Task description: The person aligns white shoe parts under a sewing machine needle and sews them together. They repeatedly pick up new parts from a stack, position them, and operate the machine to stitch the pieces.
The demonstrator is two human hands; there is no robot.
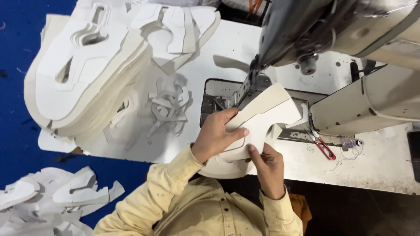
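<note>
My left hand (pixel 217 133) and my right hand (pixel 267 165) both grip a white cut shoe-upper piece (pixel 262 114) with a cream layer along its top edge. The piece lies over the metal bed plate (pixel 214 94) of a sewing machine (pixel 341 35), just right of the needle area (pixel 251 78). My left thumb and fingers pinch its left edge. From below, my right fingers hold its lower edge. Both sleeves are pale yellow.
A tall stack of white cut pieces (pixel 83 70) fills the table's left. Small white scraps (pixel 168 109) lie beside the plate. Red thread snips (pixel 324 148) rest on the white table (pixel 376 166). More white pieces (pixel 52 196) sit on the blue floor.
</note>
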